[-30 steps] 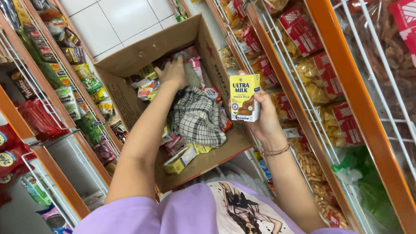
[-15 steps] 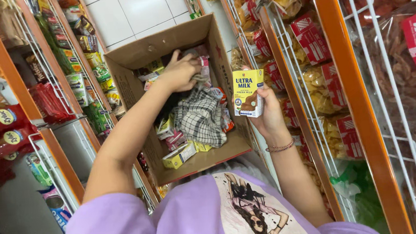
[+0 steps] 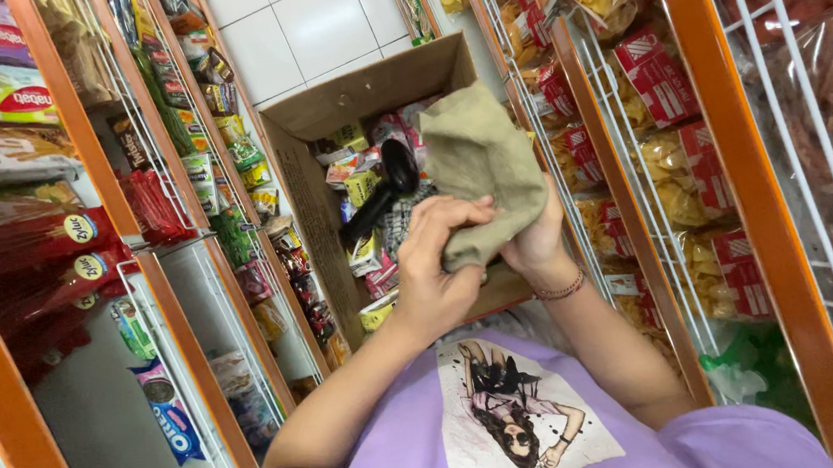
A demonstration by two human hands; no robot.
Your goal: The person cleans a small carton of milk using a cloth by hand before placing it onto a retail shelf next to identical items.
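Note:
My left hand (image 3: pixel 437 267) and my right hand (image 3: pixel 538 241) both grip an olive-green cloth (image 3: pixel 479 163), held up over an open cardboard box (image 3: pixel 303 179) on the floor. The cloth hangs over my right hand, which wears a bracelet at the wrist, and hides whatever else that hand holds. The box holds several small packets, a checked cloth (image 3: pixel 398 228) and a black handled object (image 3: pixel 394 174) just left of the green cloth. My purple shirt fills the bottom of the view.
Orange-framed shelves (image 3: pixel 77 143) of snack packets and biscuits line the left side. Wire racks (image 3: pixel 630 145) with bags of chips and red packets line the right. White floor tiles (image 3: pixel 318 22) show beyond the box. The aisle is narrow.
The yellow carton that my right hand held is out of sight. My left hand came out of the box, and both hands now hold an olive-green cloth above it.

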